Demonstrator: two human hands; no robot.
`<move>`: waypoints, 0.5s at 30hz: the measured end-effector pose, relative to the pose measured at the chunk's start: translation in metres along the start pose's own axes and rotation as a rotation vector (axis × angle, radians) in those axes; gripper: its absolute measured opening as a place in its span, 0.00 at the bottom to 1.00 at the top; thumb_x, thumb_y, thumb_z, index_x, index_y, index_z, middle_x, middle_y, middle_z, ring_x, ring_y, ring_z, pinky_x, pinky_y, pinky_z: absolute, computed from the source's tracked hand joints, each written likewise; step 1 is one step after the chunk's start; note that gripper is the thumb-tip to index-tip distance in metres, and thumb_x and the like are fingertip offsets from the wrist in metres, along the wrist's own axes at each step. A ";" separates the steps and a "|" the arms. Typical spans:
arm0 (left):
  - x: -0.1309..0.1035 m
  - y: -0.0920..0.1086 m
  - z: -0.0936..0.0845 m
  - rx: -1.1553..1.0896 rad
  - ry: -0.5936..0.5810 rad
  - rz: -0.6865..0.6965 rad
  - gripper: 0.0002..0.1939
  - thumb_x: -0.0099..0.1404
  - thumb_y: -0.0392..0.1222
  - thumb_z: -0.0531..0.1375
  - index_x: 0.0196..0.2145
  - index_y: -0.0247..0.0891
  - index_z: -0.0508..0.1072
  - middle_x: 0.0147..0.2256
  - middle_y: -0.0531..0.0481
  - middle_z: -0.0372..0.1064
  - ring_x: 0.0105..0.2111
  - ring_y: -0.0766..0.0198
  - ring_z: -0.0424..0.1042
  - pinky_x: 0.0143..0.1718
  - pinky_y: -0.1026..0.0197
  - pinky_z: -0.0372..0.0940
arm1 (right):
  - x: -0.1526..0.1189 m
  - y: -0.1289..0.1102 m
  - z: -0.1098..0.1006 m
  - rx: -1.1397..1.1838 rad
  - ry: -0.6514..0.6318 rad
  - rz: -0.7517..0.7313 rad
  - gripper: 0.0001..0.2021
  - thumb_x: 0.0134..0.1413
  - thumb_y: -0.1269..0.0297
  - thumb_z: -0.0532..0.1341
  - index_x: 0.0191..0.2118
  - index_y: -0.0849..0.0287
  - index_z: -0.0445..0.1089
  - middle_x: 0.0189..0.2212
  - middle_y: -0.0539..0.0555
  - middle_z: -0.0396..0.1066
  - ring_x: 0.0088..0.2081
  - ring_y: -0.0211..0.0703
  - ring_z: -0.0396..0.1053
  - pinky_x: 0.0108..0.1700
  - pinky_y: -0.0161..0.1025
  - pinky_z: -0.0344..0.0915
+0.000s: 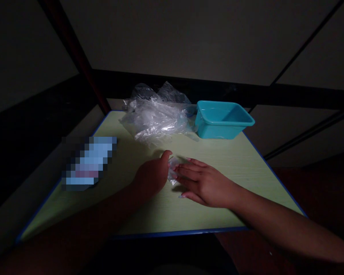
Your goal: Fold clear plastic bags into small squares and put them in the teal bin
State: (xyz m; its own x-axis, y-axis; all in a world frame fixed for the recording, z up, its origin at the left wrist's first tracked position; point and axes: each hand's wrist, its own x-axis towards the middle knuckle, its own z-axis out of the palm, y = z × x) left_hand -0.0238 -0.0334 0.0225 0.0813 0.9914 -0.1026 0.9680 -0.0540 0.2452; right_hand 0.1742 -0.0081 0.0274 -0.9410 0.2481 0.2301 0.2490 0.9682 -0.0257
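Small clear film piece (pixel 172 172) lies low over the near-middle of the counter (pixel 246 172), in the gap between the two hands. Its left edge meets the inner side of the left hand (pixel 152 175); its right part passes beneath the fingertips of the right hand (pixel 208 183).

Left grip: thumb extended at the upper left corner of the film; remaining fingers hidden behind the hand. Whether this grip is closed on the film cannot be determined from this view.

Right grip: wide, palm down, fingers extended and slightly spread. Fingertips overlie the film; the thumb is set apart on the near side, clear of the film.

Surrounding items: a crumpled heap of clear plastic (pixel 160 118) rests at the far side of the counter, beyond the film. A turquoise bin (pixel 218 131) stands upright just right of the heap. A pixelated item (pixel 93 158) lies at the left edge.
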 end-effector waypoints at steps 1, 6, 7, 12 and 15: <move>0.000 0.000 0.000 0.001 -0.007 0.000 0.20 0.69 0.37 0.47 0.58 0.40 0.58 0.35 0.45 0.76 0.34 0.54 0.77 0.31 0.59 0.64 | 0.000 0.000 0.002 0.022 -0.065 0.012 0.26 0.64 0.53 0.54 0.59 0.67 0.65 0.59 0.66 0.63 0.62 0.55 0.57 0.64 0.54 0.51; -0.001 0.003 -0.003 0.012 -0.028 -0.015 0.20 0.70 0.39 0.47 0.58 0.40 0.58 0.35 0.46 0.76 0.35 0.54 0.77 0.32 0.59 0.64 | -0.003 -0.004 0.006 0.163 -0.316 0.136 0.48 0.54 0.39 0.59 0.68 0.69 0.45 0.68 0.71 0.35 0.69 0.62 0.32 0.66 0.63 0.35; -0.001 0.003 -0.003 0.018 -0.031 -0.017 0.20 0.70 0.39 0.47 0.59 0.40 0.58 0.35 0.46 0.76 0.34 0.54 0.77 0.32 0.59 0.65 | -0.003 -0.005 0.006 0.184 -0.338 0.148 0.49 0.53 0.38 0.59 0.69 0.68 0.43 0.68 0.71 0.33 0.69 0.61 0.30 0.65 0.63 0.31; -0.002 0.001 -0.003 0.061 -0.018 -0.014 0.22 0.69 0.37 0.48 0.60 0.39 0.59 0.34 0.45 0.75 0.34 0.52 0.76 0.33 0.56 0.67 | -0.003 -0.005 0.004 0.210 -0.373 0.158 0.47 0.55 0.39 0.58 0.69 0.66 0.42 0.68 0.71 0.31 0.69 0.56 0.30 0.65 0.61 0.26; -0.004 0.000 -0.001 0.057 0.188 0.108 0.22 0.68 0.34 0.49 0.59 0.35 0.61 0.43 0.39 0.72 0.43 0.50 0.73 0.42 0.51 0.68 | -0.004 -0.004 0.005 0.203 -0.363 0.163 0.46 0.55 0.41 0.60 0.69 0.64 0.43 0.68 0.70 0.34 0.69 0.56 0.33 0.66 0.61 0.28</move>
State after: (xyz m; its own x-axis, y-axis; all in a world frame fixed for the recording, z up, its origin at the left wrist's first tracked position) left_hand -0.0241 -0.0371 0.0234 0.1446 0.9840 0.1039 0.9683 -0.1623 0.1901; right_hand 0.1758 -0.0124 0.0222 -0.9215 0.3589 -0.1485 0.3853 0.8932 -0.2318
